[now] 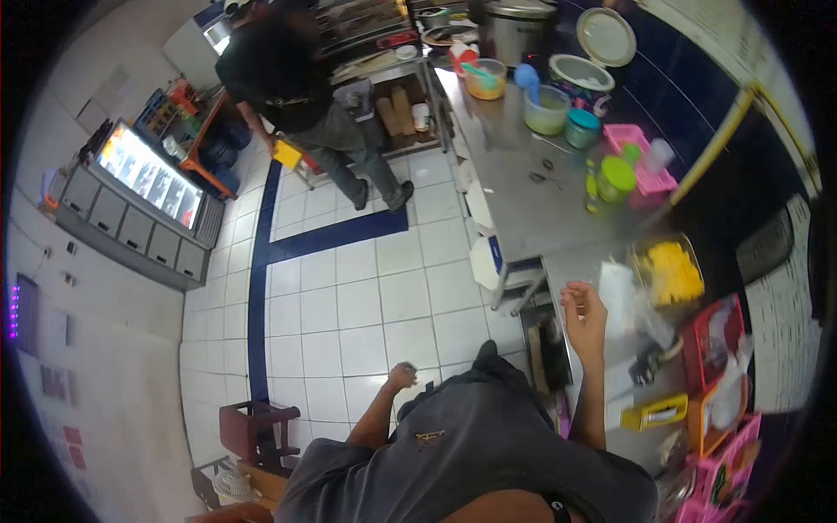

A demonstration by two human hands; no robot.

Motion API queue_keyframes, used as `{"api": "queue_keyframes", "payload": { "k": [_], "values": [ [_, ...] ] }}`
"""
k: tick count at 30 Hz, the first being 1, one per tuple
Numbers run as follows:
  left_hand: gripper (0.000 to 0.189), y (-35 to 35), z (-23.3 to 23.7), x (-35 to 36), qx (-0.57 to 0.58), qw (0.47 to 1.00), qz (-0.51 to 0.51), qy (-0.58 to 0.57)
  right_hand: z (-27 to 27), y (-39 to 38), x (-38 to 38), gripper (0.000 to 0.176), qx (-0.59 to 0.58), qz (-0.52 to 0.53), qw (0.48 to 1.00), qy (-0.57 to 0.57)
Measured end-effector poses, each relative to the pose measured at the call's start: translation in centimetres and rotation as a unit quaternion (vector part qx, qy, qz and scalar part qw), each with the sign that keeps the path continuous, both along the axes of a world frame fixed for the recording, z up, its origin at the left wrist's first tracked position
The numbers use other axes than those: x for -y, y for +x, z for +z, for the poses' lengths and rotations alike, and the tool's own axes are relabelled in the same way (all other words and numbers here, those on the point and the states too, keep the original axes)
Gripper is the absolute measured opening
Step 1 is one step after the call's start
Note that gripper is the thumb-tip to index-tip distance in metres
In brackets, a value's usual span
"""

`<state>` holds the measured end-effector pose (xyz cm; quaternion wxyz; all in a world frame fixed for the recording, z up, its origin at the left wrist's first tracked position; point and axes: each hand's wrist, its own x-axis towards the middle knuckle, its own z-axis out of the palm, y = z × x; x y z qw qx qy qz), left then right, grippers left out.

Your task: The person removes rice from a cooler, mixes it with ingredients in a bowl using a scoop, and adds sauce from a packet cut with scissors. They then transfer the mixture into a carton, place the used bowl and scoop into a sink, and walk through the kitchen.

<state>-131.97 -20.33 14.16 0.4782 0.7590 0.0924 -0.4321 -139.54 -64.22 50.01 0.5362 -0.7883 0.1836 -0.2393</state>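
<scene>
While left hand hangs fisted, right hand curls beside bag.

Looked like a small commercial kitchen behind a food shop. Held a long steel desk crowded with a big pot, an open rice cooker, plastic tubs and a container of yellow food. Had a white tiled floor, a lit display chiller along the wall, and another person standing at the far end.
</scene>
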Motion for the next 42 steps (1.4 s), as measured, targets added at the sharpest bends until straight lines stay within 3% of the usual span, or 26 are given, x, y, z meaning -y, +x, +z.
{"api": "queue_keyframes", "payload": {
  "k": [1, 2, 3, 5, 6, 8, 10, 14, 20, 21, 22, 23, 24, 25, 26, 27, 28, 29, 30, 32, 35, 37, 39, 40, 41, 42],
  "values": [
    [0.033, 1.2, -3.6, -3.2, 0.124, 0.965, -0.221, 0.070, -0.1, 3.1, 0.4, 0.018, -0.008, 0.005, 1.000, 0.002],
    [0.037, 2.5, -5.6, -5.7, 0.276, 0.865, -0.394, 0.145, -0.6, 6.4, 0.7, 0.018, 0.000, 0.017, 1.000, 0.006],
    [0.039, 2.7, -3.7, -6.1, 0.313, 0.797, -0.446, 0.260, -0.9, 9.8, 1.1, 0.018, 0.019, 0.038, 0.999, -0.001],
    [0.031, 3.0, -2.1, -7.5, 0.257, 0.832, -0.407, 0.276, 0.4, 16.1, 1.3, 0.019, 0.020, 0.067, 0.998, -0.009],
    [0.030, 3.1, -3.0, -7.8, 0.224, 0.800, -0.444, 0.337, 0.8, 19.1, 1.2, 0.019, 0.024, 0.073, 0.997, -0.012],
    [0.031, 4.3, -2.4, -8.7, 0.139, 0.942, -0.269, 0.146, 0.8, 25.2, 1.1, 0.018, 0.030, 0.096, 0.994, -0.032],
    [0.030, 6.7, -2.7, -7.5, 0.218, 0.882, -0.326, 0.261, 0.0, 30.9, 1.2, 0.019, 0.026, 0.104, 0.993, -0.053],
    [0.032, 16.6, -5.2, -6.8, 0.147, 0.899, -0.316, 0.264, -2.0, 40.9, 1.1, 0.020, 0.009, 0.089, 0.993, -0.074],
    [0.034, 44.5, -4.2, -4.6, 0.145, 0.837, -0.453, 0.270, -5.4, 52.4, 3.8, 0.028, -0.039, -0.002, 0.994, -0.103],
    [0.023, 48.8, -5.1, -4.2, 0.358, 0.789, -0.454, 0.209, -6.0, 54.0, 4.8, 0.030, -0.041, -0.030, 0.990, -0.134],
    [0.016, 53.7, -4.5, -3.0, 0.351, 0.753, -0.495, 0.254, -6.3, 55.4, 5.8, 0.031, -0.053, -0.054, 0.985, -0.153],
    [0.014, 58.7, -4.2, -2.3, 0.346, 0.773, -0.479, 0.232, -6.7, 56.7, 6.7, 0.032, -0.067, -0.076, 0.980, -0.170],
    [0.017, 62.6, -2.4, -0.5, 0.396, 0.736, -0.480, 0.265, -7.4, 57.9, 7.8, 0.032, -0.066, -0.067, 0.981, -0.170],
    [0.020, 66.7, -2.7, 0.8, 0.453, 0.756, -0.421, 0.213, -8.1, 59.1, 9.3, 0.036, -0.083, -0.091, 0.979, -0.160],
    [0.022, 69.9, 0.0, 3.6, 0.327, 0.903, -0.239, 0.142, -8.9, 60.5, 11.0, 0.040, -0.099, -0.116, 0.977, -0.150],
    [0.023, 72.5, 2.6, 6.7, 0.334, 0.921, -0.168, 0.108, -10.1, 62.2, 13.1, 0.040, -0.097, -0.108, 0.978, -0.152],
    [0.025, 74.6, 5.9, 10.1, 0.339, 0.933, -0.098, 0.073, -11.7, 63.9, 15.5, 0.045, -0.097, -0.132, 0.984, -0.064],
    [0.023, 75.6, 11.2, 13.7, 0.309, 0.945, -0.086, 0.059, -12.6, 65.4, 17.3, 0.051, -0.097, -0.157, 0.982, 0.024],
    [0.022, 76.8, 15.0, 17.1, 0.279, 0.956, -0.077, 0.044, -12.5, 67.1, 18.2, 0.051, -0.098, -0.158, 0.982, 0.022],
    [0.019, 79.6, 15.7, 23.2, 0.359, 0.927, -0.085, -0.071, -10.0, 70.2, 19.3, 0.060, -0.077, -0.206, 0.964, 0.149],
    [0.022, 81.4, 22.6, 32.3, 0.463, 0.858, -0.186, -0.120, -12.4, 74.7, 23.1, 0.066, -0.123, -0.200, 0.949, 0.208],
    [0.028, 83.1, 27.0, 37.7, 0.552, 0.783, -0.258, -0.127, -13.6, 76.6, 24.1, 0.065, -0.192, -0.187, 0.952, 0.149],
    [0.036, 84.4, 31.2, 42.7, 0.602, 0.726, -0.306, -0.132, -25.4, 78.8, 28.6, 0.057, -0.189, -0.209, 0.954, -0.100],
    [0.040, 85.1, 32.2, 45.3, 0.619, 0.696, -0.338, -0.135, -16.6, 78.7, 24.4, 0.047, -0.187, -0.190, 0.956, -0.125],
    [0.032, 85.7, 33.9, 47.9, 0.655, 0.646, -0.319, -0.228, -9.7, 78.9, 20.7, 0.040, -0.131, -0.223, 0.962, -0.092],
    [0.031, 86.7, 33.7, 50.7, 0.709, 0.583, -0.325, -0.227, -12.0, 79.6, 21.0, 0.034, -0.163, -0.269, 0.949, -0.018]
  ]
}}
